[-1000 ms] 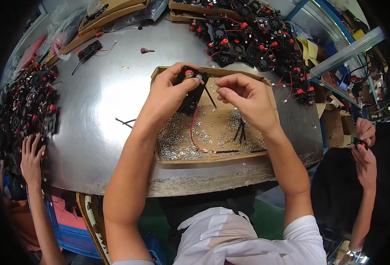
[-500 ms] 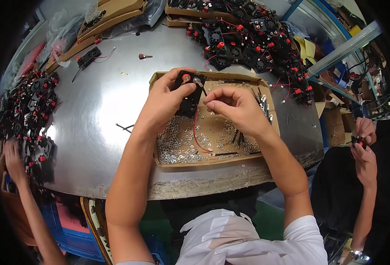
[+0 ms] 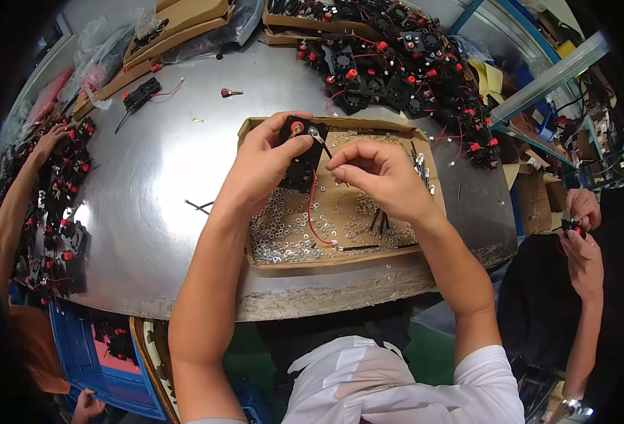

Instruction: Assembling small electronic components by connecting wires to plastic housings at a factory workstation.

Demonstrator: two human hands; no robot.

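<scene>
My left hand grips a black plastic panel above a shallow cardboard tray. On the panel's upper part are a red binding post and a bare metal post. A short black wire runs from the metal post to my right hand, whose thumb and forefinger pinch its free end. The wire's metal lug appears to lie at that post; whether it is around it is too small to tell. A red and black lead hangs from the panel into the tray.
Loose metal nuts or washers and black wires lie in the tray. Piles of black fan panels stand at the back right and left. Co-workers' hands are at the left pile and far right.
My two hands stay nearly in place, with the wire and panel shifting only slightly. At the left, a co-worker's hand has moved farther up the pile, and another hand shows by the blue crate.
</scene>
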